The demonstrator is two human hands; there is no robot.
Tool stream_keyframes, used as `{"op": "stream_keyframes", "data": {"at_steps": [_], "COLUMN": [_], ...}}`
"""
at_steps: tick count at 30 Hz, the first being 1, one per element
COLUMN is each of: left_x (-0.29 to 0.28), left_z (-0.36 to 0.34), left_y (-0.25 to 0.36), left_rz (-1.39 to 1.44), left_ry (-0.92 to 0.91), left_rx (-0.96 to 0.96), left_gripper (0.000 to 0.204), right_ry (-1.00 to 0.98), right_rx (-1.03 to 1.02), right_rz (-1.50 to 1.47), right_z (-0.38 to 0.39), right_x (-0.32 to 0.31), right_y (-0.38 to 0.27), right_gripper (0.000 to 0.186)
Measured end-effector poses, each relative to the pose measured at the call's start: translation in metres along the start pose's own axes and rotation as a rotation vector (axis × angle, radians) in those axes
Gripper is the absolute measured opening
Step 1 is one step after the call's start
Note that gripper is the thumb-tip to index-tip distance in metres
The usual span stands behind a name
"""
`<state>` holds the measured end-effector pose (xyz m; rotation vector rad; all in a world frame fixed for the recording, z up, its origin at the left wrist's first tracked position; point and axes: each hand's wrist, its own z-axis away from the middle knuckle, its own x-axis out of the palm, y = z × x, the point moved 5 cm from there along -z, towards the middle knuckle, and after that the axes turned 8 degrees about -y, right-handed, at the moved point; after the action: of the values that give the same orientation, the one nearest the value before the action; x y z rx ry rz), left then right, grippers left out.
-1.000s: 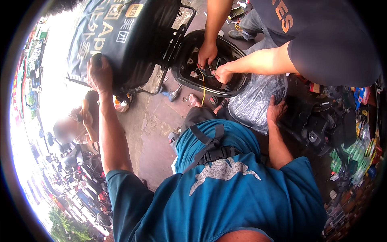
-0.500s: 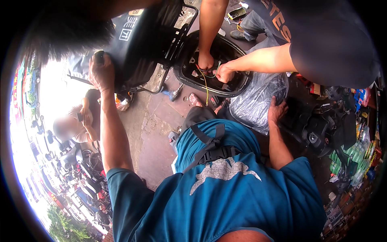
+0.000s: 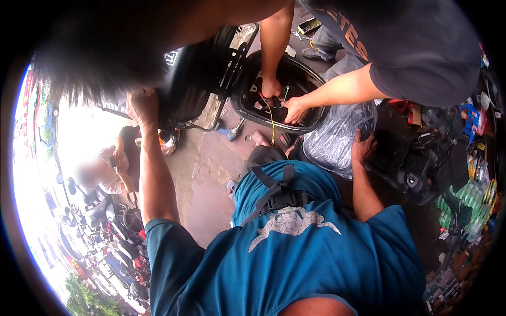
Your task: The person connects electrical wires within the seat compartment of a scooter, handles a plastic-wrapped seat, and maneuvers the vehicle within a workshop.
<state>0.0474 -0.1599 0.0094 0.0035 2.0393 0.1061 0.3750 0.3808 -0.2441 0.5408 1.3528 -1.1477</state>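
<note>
My left hand (image 3: 142,109) is closed around a black rounded grip beside the large black box (image 3: 185,84); a co-worker's dark hair now hides the grip's end. On the right, my right hand (image 3: 362,148) is closed on the edge of a seat wrapped in clear plastic (image 3: 337,138). Between my arms, the co-worker's two hands reach into an open black oval compartment (image 3: 246,100). A yellow wire (image 3: 272,124) and a green wire (image 3: 285,96) rise out of it near those hands.
On the ground below the compartment lies a blue power tool (image 3: 231,132). Black scooter body parts (image 3: 416,174) stand at right, near green bottles (image 3: 458,203). At left a seated person holds a phone (image 3: 113,161), with parked scooters (image 3: 113,237) behind.
The co-worker's head has come lower over the black box, covering more of it and the end of the grip. The co-worker's hands have shifted slightly inside the compartment. My hands stay in place.
</note>
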Motion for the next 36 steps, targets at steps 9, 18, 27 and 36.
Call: {"op": "stream_keyframes", "data": {"at_steps": [9,18,27,36], "left_x": [-0.005,-0.009,-0.01,-0.004], "left_z": [-0.001,0.0,0.001,-0.001], "left_y": [0.003,0.015,0.017,0.007], "left_rz": [0.015,0.035,0.004,0.015], "left_ry": [-0.074,-0.01,-0.018,-0.013], "left_rx": [-0.088,0.065,0.047,0.068], "left_gripper": [0.045,0.022,0.021,0.021], "right_ry": [0.026,-0.025,-0.018,-0.041], "right_rx": [-0.023,-0.005,0.009,0.021], "right_rz": [0.037,0.038,0.018,0.005], "right_z": [-0.001,0.001,0.006,0.009], "right_x": [0.0,-0.005,-0.012,-0.016], "right_y": [-0.001,-0.005,-0.011,-0.016], "right_gripper": [0.069,0.069,0.069,0.064]}}
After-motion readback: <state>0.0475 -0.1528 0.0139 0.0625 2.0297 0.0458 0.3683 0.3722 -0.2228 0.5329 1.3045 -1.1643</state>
